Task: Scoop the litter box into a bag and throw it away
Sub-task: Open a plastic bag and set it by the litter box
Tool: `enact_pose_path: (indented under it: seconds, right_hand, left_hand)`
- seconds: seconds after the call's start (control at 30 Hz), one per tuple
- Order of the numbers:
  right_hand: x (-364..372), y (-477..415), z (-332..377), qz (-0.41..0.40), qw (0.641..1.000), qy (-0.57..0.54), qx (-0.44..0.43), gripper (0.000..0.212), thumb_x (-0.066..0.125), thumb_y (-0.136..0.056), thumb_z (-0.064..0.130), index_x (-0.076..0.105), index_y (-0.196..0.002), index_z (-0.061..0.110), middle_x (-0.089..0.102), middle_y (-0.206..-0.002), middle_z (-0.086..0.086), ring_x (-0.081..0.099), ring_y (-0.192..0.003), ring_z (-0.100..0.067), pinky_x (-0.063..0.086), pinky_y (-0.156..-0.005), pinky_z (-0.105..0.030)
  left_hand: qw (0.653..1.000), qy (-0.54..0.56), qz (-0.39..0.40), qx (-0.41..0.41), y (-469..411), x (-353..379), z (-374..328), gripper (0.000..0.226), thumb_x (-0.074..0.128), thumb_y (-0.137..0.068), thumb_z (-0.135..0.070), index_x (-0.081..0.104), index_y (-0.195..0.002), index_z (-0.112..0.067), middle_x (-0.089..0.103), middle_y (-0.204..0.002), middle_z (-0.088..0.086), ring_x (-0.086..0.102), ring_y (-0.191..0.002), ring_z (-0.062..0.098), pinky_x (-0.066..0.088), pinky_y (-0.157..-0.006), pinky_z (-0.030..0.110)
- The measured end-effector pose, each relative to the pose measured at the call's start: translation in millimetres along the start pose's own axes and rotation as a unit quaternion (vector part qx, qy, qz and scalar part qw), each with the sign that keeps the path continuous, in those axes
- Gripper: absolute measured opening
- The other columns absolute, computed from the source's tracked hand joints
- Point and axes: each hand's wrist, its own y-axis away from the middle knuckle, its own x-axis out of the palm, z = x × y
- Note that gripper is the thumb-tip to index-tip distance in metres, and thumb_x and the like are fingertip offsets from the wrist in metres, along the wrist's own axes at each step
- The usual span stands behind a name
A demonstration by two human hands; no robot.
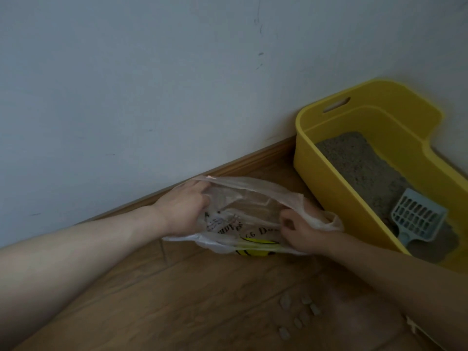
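A: Fingers of the left hand are curling over the far edge of a clear plastic bag, gripping it. The right hand is pinching the near-right edge between thumb and bent fingers. Together they are holding the bag's mouth apart. Both bare forearms are reaching in from the bottom corners of the head view, the left one stretching long and nearly straight.

B: What is getting lost?

A: The left fingertips are disappearing behind the film. Black lettering and a yellow shape are showing on the crumpled bag, too blurred to read. The right forearm is covering the near corner of the yellow litter box, and the frame's right edge is cutting off its right side.

B: Where is everything sitting?

A: The bag is hanging low over a wood-plank floor, just left of the box; whether it is touching is unclear. The box is standing close to a pale wall with a wooden baseboard. Grey litter is covering its bottom, and a pale blue slotted scoop is lying on it at the near end. A few pale pellets are lying scattered on the floor near the right forearm.
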Motion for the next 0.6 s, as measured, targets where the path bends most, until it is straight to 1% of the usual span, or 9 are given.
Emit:
enact_pose_path:
  seconds: [0.07,0.13,0.23,0.3,0.4,0.47,0.53,0.57,0.6]
  right_hand:
    - [-6,12,-5,0.055,0.998,-0.024,0.012,0.017,0.050,-0.094,0.032,0.049,-0.078,0.026,0.048,-0.082,0.008,0.050,-0.082,-0.017,0.043,-0.074,-0.029]
    - [-10,21,-9,0.124,0.991,-0.050,0.025,0.012,0.047,-0.096,0.038,0.050,-0.087,0.031,0.056,-0.091,0.003,0.055,-0.083,-0.017,0.048,-0.079,-0.035]
    - [-9,26,-10,0.127,0.990,-0.066,0.011,0.011,0.045,-0.095,0.043,0.047,-0.088,0.034,0.059,-0.102,0.000,0.059,-0.090,-0.022,0.050,-0.087,-0.046]
    - [-2,29,-14,0.124,0.989,-0.087,0.003,0.012,0.043,-0.094,0.045,0.047,-0.088,0.035,0.059,-0.111,-0.005,0.058,-0.104,-0.027,0.047,-0.093,-0.051]
    - [6,31,-18,0.152,0.982,-0.113,0.012,0.020,0.039,-0.089,0.058,0.046,-0.090,0.040,0.054,-0.129,-0.008,0.051,-0.122,-0.032,0.043,-0.100,-0.055]
    - [3,33,-13,0.146,0.980,-0.133,0.023,0.013,0.041,-0.092,0.053,0.044,-0.090,0.041,0.056,-0.121,-0.010,0.054,-0.114,-0.032,0.046,-0.096,-0.049]
    - [3,34,-8,0.147,0.981,-0.128,0.016,0.007,0.044,-0.097,0.048,0.044,-0.101,0.042,0.055,-0.115,-0.009,0.056,-0.101,-0.024,0.048,-0.093,-0.044]
    - [2,36,-5,0.157,0.980,-0.122,0.010,0.023,0.043,-0.096,0.055,0.042,-0.115,0.043,0.054,-0.122,-0.003,0.056,-0.103,-0.016,0.048,-0.095,-0.041]
    - [2,38,-3,0.159,0.981,-0.113,0.003,0.043,0.040,-0.091,0.067,0.035,-0.129,0.047,0.049,-0.134,0.006,0.052,-0.115,-0.011,0.045,-0.101,-0.039]
  left_hand:
    - [1.000,0.005,0.011,0.002,1,1,4,0.025,0.069,-0.079,-0.043,0.050,-0.078,-0.028,0.044,-0.139,0.005,0.039,-0.132,0.025,0.037,-0.105,0.030]
    - [1.000,0.019,0.024,0.002,2,4,10,0.034,0.068,-0.080,-0.047,0.041,-0.069,-0.030,0.049,-0.133,0.003,0.043,-0.127,0.023,0.040,-0.096,0.026]
    - [0.999,0.035,0.025,-0.007,3,5,17,0.036,0.069,-0.077,-0.043,0.039,-0.064,-0.028,0.051,-0.121,0.000,0.048,-0.115,0.019,0.034,-0.080,0.022]
    - [0.999,0.037,0.020,0.003,4,6,16,0.030,0.068,-0.077,-0.039,0.041,-0.065,-0.029,0.048,-0.112,-0.005,0.047,-0.108,0.015,0.032,-0.076,0.021]
    - [0.999,0.042,0.015,0.017,2,7,12,0.026,0.068,-0.076,-0.040,0.045,-0.070,-0.029,0.043,-0.108,-0.011,0.044,-0.103,0.012,0.036,-0.078,0.022]
    - [0.998,0.053,0.011,0.023,0,6,10,0.026,0.068,-0.074,-0.042,0.045,-0.072,-0.030,0.044,-0.110,-0.009,0.044,-0.106,0.014,0.041,-0.083,0.025]
    - [0.998,0.059,0.008,0.029,-2,5,9,0.028,0.069,-0.072,-0.046,0.047,-0.077,-0.030,0.046,-0.113,-0.007,0.043,-0.111,0.015,0.044,-0.090,0.029]
    - [0.998,0.062,0.003,0.034,-3,3,8,0.030,0.070,-0.071,-0.047,0.048,-0.079,-0.029,0.047,-0.114,-0.007,0.043,-0.113,0.015,0.044,-0.092,0.031]
    - [0.997,0.064,0.000,0.036,-3,3,7,0.032,0.071,-0.069,-0.048,0.049,-0.082,-0.028,0.047,-0.114,-0.006,0.042,-0.114,0.016,0.044,-0.094,0.032]
